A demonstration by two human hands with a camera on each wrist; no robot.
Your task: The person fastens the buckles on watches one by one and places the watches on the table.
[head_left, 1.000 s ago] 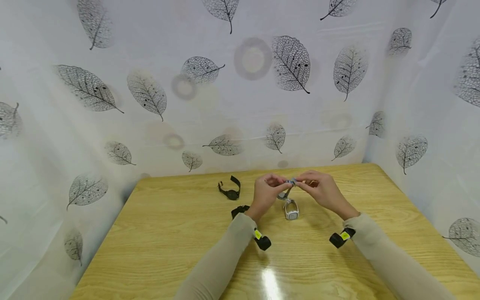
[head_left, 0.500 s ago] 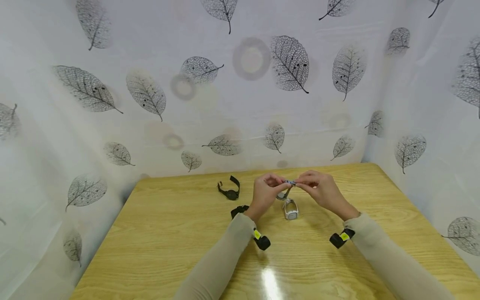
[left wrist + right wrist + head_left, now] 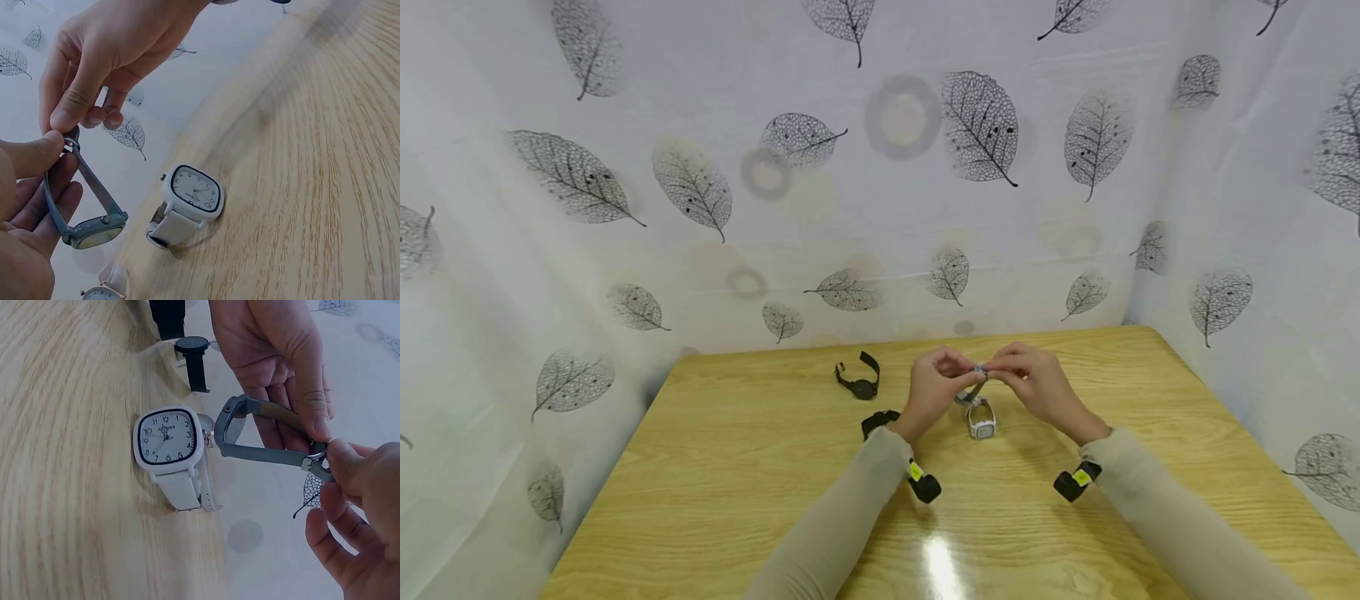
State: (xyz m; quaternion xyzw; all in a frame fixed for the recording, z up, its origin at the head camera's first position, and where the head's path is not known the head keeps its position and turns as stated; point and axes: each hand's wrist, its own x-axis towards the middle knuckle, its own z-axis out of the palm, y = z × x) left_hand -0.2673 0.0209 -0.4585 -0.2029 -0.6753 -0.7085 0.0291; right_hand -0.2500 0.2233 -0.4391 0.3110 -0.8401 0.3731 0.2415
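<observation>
Above the table, both hands hold a grey-blue wristwatch (image 3: 94, 231) by its strap buckle, the strap bent into a loop and the dial end hanging lower. My left hand (image 3: 929, 387) pinches the strap beside the buckle (image 3: 314, 459) between thumb and fingers. Opposite it, my right hand (image 3: 1037, 385) pinches the strap end at the buckle with thumb and forefinger. Fingertips partly cover the buckle, so I cannot tell whether it is fastened. Just below the hands, a white square-faced wristwatch (image 3: 982, 429) stands on the table, its strap looped behind the dial.
On the wooden table (image 3: 737, 467), a black wristwatch (image 3: 863, 389) lies to the left with its strap apart. A second black watch (image 3: 878, 421) is partly hidden by the left wrist. Another watch with a pale strap (image 3: 103, 292) shows low in the left wrist view. Leaf-patterned curtain (image 3: 850, 208) surrounds the table.
My right hand has shifted slightly left, closer to my left hand, and the buckle end of the grey-blue wristwatch has dipped a little. The watches on the table have not moved.
</observation>
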